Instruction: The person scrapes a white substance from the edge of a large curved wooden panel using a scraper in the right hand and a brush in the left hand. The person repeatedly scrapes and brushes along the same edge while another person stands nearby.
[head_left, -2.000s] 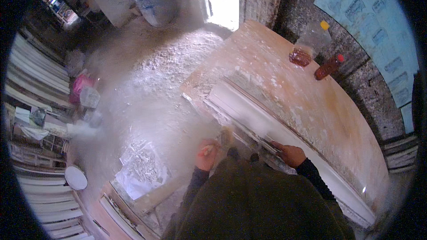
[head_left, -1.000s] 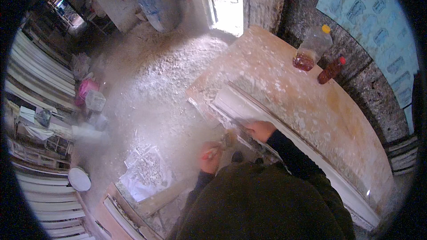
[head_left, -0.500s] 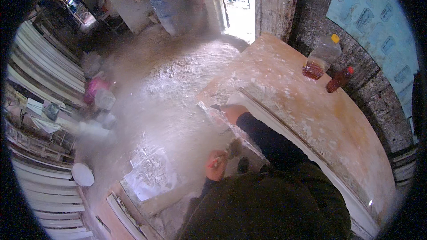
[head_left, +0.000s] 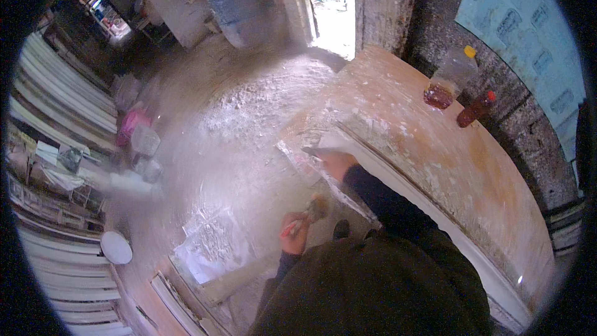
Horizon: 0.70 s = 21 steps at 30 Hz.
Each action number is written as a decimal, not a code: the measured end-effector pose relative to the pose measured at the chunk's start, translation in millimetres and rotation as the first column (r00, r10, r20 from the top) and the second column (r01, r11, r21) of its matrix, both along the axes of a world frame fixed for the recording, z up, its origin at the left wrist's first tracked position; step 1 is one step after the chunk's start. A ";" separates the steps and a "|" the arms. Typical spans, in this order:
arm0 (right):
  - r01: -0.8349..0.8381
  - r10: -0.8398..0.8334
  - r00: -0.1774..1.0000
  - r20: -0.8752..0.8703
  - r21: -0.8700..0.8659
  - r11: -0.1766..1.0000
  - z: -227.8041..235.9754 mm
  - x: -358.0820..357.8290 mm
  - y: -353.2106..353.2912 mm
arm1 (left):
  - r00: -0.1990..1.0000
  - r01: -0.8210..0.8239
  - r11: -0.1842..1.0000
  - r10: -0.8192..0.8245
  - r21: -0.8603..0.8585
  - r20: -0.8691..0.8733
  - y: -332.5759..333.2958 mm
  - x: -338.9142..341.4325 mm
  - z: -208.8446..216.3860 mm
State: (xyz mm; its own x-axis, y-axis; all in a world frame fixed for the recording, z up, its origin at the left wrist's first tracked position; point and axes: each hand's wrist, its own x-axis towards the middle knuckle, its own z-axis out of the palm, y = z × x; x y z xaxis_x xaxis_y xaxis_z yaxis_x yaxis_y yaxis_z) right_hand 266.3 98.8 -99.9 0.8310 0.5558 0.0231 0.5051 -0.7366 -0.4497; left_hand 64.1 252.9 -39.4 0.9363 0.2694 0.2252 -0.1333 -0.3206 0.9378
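Observation:
My left hand (head_left: 293,234) is closed round the red handle of a brush (head_left: 319,205), its pale bristles pointing up and away, in the air beside the table. My right hand (head_left: 339,164) is closed on a flat, dark-tipped scraper (head_left: 313,152) at the near left corner of the table. Under the scraper runs the plaster-crusted table edge (head_left: 298,160). Beside my right forearm lies a long white plaster strip (head_left: 351,143), with a thin straight rail (head_left: 398,177) along its far side.
On the orange-brown table (head_left: 466,193) stand a clear bottle (head_left: 453,78) with a yellow cap and a red-capped bottle (head_left: 476,110) of dark liquid. White sheets with scraps (head_left: 214,242) lie on the dusty floor. A blue barrel (head_left: 233,12) stands near the doorway; long white strips (head_left: 68,87) are stacked left.
My right hand has drawn back a little to the right along the table edge, showing more of the scraper. My left hand with the brush has shifted slightly left.

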 end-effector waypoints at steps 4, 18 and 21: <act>0.016 -0.007 0.985 -0.172 0.049 0.999 48.7 9.9 -8.4 | 0.989 0.127 0.979 -0.137 -0.158 -0.053 -22.3 13.0 -20.7; 0.929 -0.659 0.370 -0.655 0.276 0.246 86.8 -224.0 -226.6 | 0.923 0.355 0.899 -0.380 -0.255 -0.057 -36.6 103.6 -53.4; 0.938 -0.657 0.345 -0.670 0.264 0.224 69.2 -248.1 -226.2 | 0.977 0.174 0.983 -0.166 -0.051 0.138 24.9 133.5 -33.6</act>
State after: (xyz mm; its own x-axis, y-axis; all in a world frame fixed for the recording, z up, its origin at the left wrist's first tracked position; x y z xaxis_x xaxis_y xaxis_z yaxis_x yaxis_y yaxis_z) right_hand 18.2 -127.3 -30.7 0.8079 -0.4379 -0.3945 -0.5062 -0.1727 -0.8449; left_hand 197.6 277.8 -73.0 0.9326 0.1263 0.3380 -0.3050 -0.2245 0.9255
